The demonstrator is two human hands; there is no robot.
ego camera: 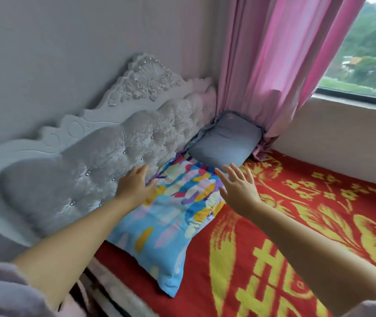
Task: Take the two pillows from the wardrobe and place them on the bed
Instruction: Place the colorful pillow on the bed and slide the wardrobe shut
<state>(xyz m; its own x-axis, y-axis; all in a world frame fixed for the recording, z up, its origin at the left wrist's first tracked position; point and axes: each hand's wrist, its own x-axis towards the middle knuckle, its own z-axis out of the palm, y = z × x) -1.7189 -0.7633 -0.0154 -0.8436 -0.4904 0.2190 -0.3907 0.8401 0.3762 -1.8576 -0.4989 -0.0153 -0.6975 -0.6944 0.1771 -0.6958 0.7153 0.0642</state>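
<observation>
A colourful patterned pillow [166, 220] lies flat on the bed [297, 236] beside the headboard. A plain blue-grey pillow [226, 140] lies beyond it in the far corner, touching the curtain. My left hand [134, 184] hovers over the patterned pillow's left edge, fingers apart, holding nothing. My right hand [239, 188] is spread open above the pillow's right edge, also holding nothing. The wardrobe is out of view.
A white tufted headboard [104, 156] runs along the left wall. A pink curtain [274, 65] hangs in the corner, its hem resting on the bed. A window [370, 49] and its sill wall border the bed's far side. The red and yellow blanket covers the mattress.
</observation>
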